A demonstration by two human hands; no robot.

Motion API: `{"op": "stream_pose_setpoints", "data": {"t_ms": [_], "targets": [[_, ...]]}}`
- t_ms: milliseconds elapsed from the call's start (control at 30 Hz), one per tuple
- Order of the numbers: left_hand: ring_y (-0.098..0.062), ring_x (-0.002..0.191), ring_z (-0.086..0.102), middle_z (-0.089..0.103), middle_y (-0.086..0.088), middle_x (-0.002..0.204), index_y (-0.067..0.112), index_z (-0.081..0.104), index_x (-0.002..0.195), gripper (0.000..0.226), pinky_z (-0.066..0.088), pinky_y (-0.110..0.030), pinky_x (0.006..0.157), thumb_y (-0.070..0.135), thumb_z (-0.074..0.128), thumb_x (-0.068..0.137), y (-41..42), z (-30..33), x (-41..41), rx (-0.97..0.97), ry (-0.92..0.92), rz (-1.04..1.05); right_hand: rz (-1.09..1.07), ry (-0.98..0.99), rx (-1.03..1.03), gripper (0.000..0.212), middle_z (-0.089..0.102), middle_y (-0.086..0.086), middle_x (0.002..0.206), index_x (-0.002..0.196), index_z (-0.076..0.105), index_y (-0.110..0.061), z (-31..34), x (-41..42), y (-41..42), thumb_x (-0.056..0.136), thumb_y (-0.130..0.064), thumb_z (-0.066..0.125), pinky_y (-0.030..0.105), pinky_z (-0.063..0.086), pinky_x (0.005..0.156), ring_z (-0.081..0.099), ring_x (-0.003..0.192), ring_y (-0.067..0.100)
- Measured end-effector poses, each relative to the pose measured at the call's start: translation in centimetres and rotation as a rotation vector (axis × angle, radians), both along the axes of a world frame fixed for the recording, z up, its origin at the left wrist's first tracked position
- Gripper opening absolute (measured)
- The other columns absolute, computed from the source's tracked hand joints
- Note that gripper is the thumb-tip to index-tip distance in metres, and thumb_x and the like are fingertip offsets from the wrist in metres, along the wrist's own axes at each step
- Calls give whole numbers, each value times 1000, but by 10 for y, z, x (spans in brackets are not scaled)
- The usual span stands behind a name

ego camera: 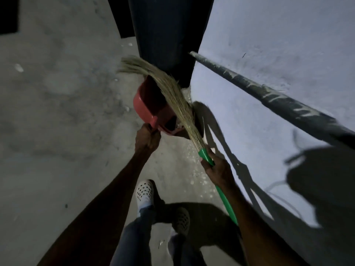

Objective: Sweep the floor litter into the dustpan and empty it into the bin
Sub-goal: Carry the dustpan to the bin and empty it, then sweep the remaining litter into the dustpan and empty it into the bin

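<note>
**Broom and dustpan position at the wall corner**

The left hand (pixel 147 139) grips the handle of the red dustpan (pixel 151 104), which is tilted on the concrete floor (pixel 57 112) near the base of a dark post (pixel 169 35). The right hand (pixel 216 169) is wrapped around the green handle of the broom (pixel 172 91); its straw bristles arch over the dustpan. White litter specks (pixel 199 181) lie along the pale wall (pixel 269 45), right of a white perforated shoe (pixel 144 191)

Dim scene, bright wall (pixel 269 45), hard shadows, blurred edges
</note>
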State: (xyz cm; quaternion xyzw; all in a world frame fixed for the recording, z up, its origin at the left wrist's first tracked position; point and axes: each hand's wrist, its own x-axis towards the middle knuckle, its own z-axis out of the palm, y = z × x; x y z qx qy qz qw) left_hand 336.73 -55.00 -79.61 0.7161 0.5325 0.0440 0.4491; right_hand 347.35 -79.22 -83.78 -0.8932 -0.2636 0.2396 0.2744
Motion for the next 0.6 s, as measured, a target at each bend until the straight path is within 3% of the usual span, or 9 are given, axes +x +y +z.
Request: {"op": "stream_pose_setpoints", "data": {"t_ms": [100,200,267,300,367,467,600], "targets": [[-25,85,57,63,-11,100,4,60,118,32,38,-30,63,23,59,92,-13,65,-40,-19,-52,123,36,64,-3,61,74,15,107,150,43,-33,66,-17,5,94,-37,66,33,52,76,69,89,32],[-34,85,67,70,-15,96,4,66,106,50,50,-38,65,48,59,82,-12,117,-93,-48,-156,276,99,88,37,64,73,15,108,147,49,-28,124,-44,17,89,-49,64,32,50,78,68,94,34],[-34,77,68,72,-15,85,4,68,94,56,55,-40,65,57,57,81,-10,134,-125,-36,-203,336,122,159,45,72,73,14,106,144,54,-25,147,-62,28,80,-60,60,37,53,80,69,92,34],[-30,68,66,70,-13,78,3,68,89,55,53,-34,59,57,58,85,-9,147,-144,-22,-226,362,151,192,63,73,73,10,101,143,55,-25,159,-74,35,78,-59,61,36,53,78,68,84,29],[-17,52,57,65,-6,65,2,67,79,56,41,-24,47,55,58,91,-3,170,-189,-11,-288,434,225,222,110,71,69,0,101,144,54,-27,188,-107,56,78,-50,67,29,50,74,63,72,14],[-12,43,49,60,-4,55,-4,66,72,64,34,-24,44,56,58,92,19,189,-273,-18,-361,540,360,206,107,62,62,-6,111,147,48,-21,226,-167,102,91,-25,72,9,44,61,66,73,12],[-13,43,45,64,-12,64,-5,66,75,64,33,-22,42,57,61,90,60,199,-395,-58,-445,706,473,309,105,64,67,-1,121,149,46,-25,237,-257,175,90,-24,73,14,45,47,58,48,-7]]}}
